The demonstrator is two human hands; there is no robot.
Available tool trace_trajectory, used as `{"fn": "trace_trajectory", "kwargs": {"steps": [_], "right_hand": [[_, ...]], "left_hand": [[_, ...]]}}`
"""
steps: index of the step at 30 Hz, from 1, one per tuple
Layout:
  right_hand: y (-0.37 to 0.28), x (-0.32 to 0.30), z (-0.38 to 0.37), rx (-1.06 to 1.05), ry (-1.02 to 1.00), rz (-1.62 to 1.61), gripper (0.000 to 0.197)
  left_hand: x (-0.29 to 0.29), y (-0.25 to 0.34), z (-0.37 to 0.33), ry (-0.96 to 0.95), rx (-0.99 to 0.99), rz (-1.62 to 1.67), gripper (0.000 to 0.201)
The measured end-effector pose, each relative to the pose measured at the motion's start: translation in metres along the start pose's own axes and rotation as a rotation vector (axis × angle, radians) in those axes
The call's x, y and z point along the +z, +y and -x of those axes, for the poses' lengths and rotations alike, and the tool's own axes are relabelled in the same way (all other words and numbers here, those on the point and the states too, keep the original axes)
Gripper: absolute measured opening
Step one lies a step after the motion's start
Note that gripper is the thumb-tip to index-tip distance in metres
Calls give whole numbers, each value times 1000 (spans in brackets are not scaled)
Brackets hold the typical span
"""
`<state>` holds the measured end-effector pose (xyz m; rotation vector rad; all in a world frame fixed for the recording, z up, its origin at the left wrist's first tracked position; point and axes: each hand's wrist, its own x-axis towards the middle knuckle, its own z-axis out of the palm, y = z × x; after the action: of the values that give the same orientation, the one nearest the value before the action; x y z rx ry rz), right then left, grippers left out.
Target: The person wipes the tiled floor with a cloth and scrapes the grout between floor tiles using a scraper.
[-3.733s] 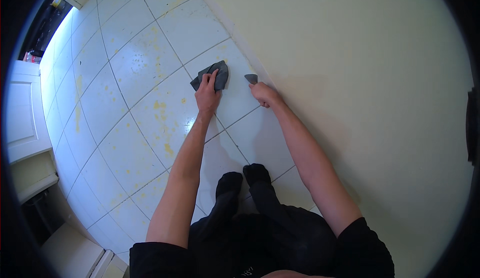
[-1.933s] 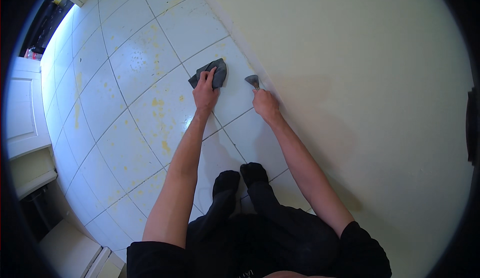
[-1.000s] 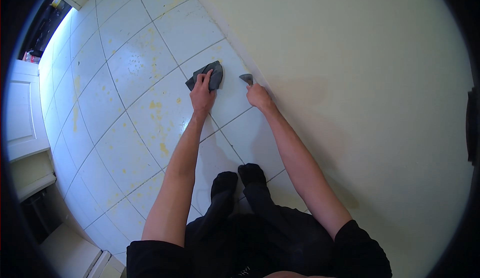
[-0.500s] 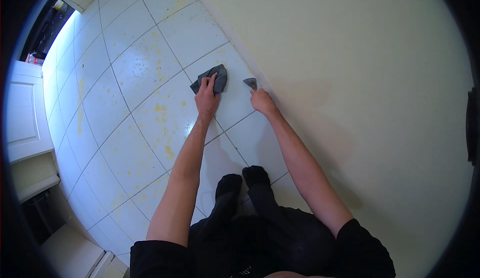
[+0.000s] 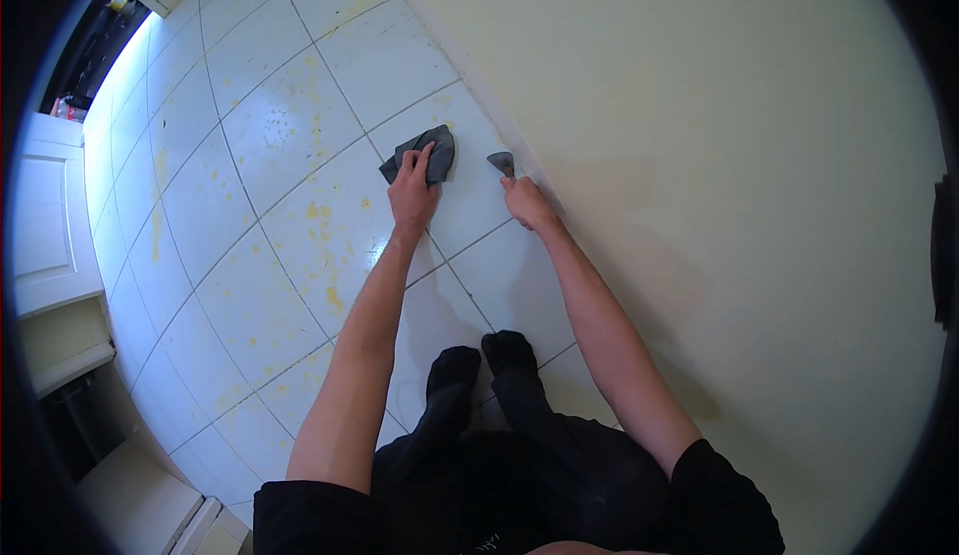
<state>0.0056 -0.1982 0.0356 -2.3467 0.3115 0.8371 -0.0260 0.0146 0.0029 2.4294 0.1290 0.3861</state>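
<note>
My left hand (image 5: 412,195) presses a folded dark grey cloth (image 5: 440,160) onto the white tiled floor (image 5: 345,170), its fingers closed on the near side of the cloth. To its right, my right hand (image 5: 526,202) is wrapped round the handle of a small scraper (image 5: 501,162). The scraper's flared blade points away from me, close to the foot of the wall. Most of its handle is hidden in my fist. Yellow spots (image 5: 320,225) are scattered over the tiles left of the cloth, and a few faint ones lie just beyond it.
A cream wall (image 5: 719,155) rises along the right, with a pale skirting (image 5: 479,105) at its foot. White cabinet doors (image 5: 45,220) stand at the far left. My feet in black socks (image 5: 511,353) are on the tiles below my hands.
Both hands keep nearly the same places, with the cloth and the scraper still held. The right wrist has turned slightly, and the view has shifted a little.
</note>
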Motion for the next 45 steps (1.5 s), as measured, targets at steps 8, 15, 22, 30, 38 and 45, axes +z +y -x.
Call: {"fn": "trace_trajectory", "kwargs": {"steps": [8, 15, 22, 30, 38, 45], "right_hand": [[-8, 0, -24, -88, 63, 134, 44], [-8, 0, -24, -93, 74, 152, 42], [-3, 8, -32, -123, 48, 264, 39], [-38, -7, -17, -37, -68, 197, 39], [-17, -2, -28, -12, -17, 120, 41], [-1, 6, -29, -110, 41, 171, 40]], "left_hand": [[3, 7, -2, -12, -3, 4, 61], [1, 9, 0, -17, -7, 11, 62], [0, 6, 0, -17, -10, 3, 63], [-2, 1, 3, -27, -17, -12, 62], [0, 4, -1, -32, -5, -7, 60], [-2, 4, 0, -25, -6, 16, 63]]}}
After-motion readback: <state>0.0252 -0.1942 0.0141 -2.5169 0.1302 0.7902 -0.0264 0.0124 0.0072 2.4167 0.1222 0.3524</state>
